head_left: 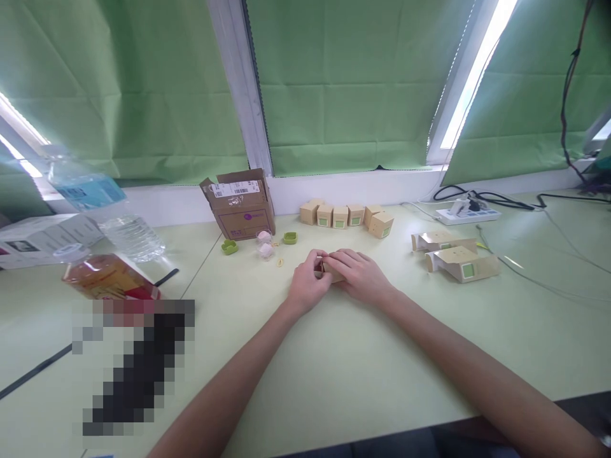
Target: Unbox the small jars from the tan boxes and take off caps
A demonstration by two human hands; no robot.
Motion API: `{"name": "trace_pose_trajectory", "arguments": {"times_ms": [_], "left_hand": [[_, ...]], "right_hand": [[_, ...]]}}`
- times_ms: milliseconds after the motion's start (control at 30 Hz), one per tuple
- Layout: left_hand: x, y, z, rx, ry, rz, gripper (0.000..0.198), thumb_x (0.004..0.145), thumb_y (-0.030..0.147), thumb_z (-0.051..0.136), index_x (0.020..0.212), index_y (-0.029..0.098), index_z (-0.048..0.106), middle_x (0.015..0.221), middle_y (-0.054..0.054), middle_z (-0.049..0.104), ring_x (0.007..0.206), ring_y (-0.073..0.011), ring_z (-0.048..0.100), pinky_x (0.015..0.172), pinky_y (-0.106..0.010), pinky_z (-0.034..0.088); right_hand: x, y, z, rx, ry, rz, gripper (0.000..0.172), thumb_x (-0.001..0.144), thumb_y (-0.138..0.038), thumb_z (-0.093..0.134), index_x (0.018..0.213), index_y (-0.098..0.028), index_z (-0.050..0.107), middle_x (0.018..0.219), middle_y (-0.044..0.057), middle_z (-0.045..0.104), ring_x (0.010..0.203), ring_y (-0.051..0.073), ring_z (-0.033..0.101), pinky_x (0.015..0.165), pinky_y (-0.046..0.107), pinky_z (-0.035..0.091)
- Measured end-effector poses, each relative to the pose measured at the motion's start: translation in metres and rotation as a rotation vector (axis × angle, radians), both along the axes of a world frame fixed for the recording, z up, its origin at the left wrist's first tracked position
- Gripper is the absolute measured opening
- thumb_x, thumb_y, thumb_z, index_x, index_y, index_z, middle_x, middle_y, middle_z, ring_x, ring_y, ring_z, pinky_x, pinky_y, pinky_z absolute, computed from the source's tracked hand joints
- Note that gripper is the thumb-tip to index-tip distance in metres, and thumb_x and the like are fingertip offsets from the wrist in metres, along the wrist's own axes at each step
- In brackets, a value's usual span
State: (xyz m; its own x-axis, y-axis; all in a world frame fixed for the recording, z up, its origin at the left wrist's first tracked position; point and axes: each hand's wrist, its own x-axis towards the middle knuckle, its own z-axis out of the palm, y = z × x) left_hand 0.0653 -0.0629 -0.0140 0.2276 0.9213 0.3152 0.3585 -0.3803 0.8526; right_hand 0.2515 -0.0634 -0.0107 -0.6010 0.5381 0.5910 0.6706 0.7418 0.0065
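My left hand (pixel 308 284) and my right hand (pixel 359 275) meet on the pale green table (pixel 334 369), both closed around a small tan carton (pixel 329 271) that is mostly hidden under the fingers. Just beyond them a row of several small tan boxes with green labels (pixel 346 217) stands near the windowsill. Two unfolded tan cartons (pixel 456 254) lie on their sides to the right of my right hand.
An open brown shipping box (pixel 241 205) stands at the back left. Two green caps (pixel 230 247), a small clear jar with pink contents (pixel 264 244) and a rubber band lie by it. Water bottles (pixel 102 207) are at far left, a power strip (pixel 468 213) with cables at back right.
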Motion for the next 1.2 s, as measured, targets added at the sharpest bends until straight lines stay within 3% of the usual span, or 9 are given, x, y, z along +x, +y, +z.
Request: {"name": "trace_pose_trajectory", "arguments": {"times_ms": [433,700,767,933,1067,1200], "left_hand": [[-0.009,0.006,-0.001,0.066,0.016,-0.128,0.048,0.078,0.011,0.055,0.125,0.023,0.06,0.102,-0.004,0.072,0.075,-0.0159,0.065,0.068,-0.027,0.055],[-0.014,0.007,0.002,0.01,0.01,-0.189,0.039,0.091,0.023,0.054,0.129,0.02,0.06,0.093,-0.003,0.07,0.068,-0.015,0.063,0.066,-0.027,0.054],[-0.012,0.007,0.001,0.067,0.024,-0.122,0.033,0.094,0.028,0.054,0.126,0.021,0.061,0.095,-0.005,0.069,0.072,-0.0159,0.063,0.066,-0.027,0.054],[-0.011,0.003,0.003,0.308,0.152,-0.076,0.024,0.095,0.017,0.046,0.108,0.022,0.065,0.136,-0.01,0.056,0.095,-0.0171,0.064,0.078,-0.029,0.055],[-0.011,-0.002,0.008,0.37,0.228,-0.105,0.026,0.095,0.015,0.046,0.111,0.024,0.064,0.14,-0.011,0.051,0.114,-0.0214,0.06,0.082,-0.03,0.055],[-0.01,-0.007,0.014,0.348,0.299,-0.07,0.013,0.095,0.023,0.054,0.102,0.024,0.064,0.14,-0.01,0.051,0.118,-0.024,0.058,0.086,-0.034,0.054]], "right_hand": [[0.002,0.002,0.0,-0.099,0.042,0.008,0.044,0.094,-0.017,0.059,0.137,-0.023,0.053,0.124,0.013,0.064,0.117,0.031,0.058,0.092,0.048,0.056],[0.017,0.006,-0.001,-0.281,0.244,0.101,0.048,0.093,-0.031,0.068,0.139,-0.029,0.052,0.128,0.01,0.062,0.117,0.028,0.06,0.097,0.046,0.056],[0.017,0.007,-0.002,-0.307,0.286,0.106,0.049,0.092,-0.033,0.069,0.138,-0.029,0.052,0.13,0.009,0.062,0.12,0.028,0.059,0.101,0.047,0.054],[0.016,0.007,0.0,-0.325,0.363,0.06,0.048,0.092,-0.039,0.069,0.136,-0.029,0.053,0.128,0.01,0.063,0.12,0.03,0.06,0.099,0.048,0.055],[0.018,0.007,0.001,-0.328,0.375,0.022,0.047,0.091,-0.038,0.069,0.135,-0.029,0.054,0.127,0.009,0.063,0.119,0.03,0.06,0.097,0.047,0.055],[0.017,0.006,-0.001,-0.291,0.297,0.026,0.042,0.093,-0.032,0.066,0.134,-0.027,0.055,0.129,0.01,0.063,0.12,0.03,0.06,0.099,0.048,0.054]]}}
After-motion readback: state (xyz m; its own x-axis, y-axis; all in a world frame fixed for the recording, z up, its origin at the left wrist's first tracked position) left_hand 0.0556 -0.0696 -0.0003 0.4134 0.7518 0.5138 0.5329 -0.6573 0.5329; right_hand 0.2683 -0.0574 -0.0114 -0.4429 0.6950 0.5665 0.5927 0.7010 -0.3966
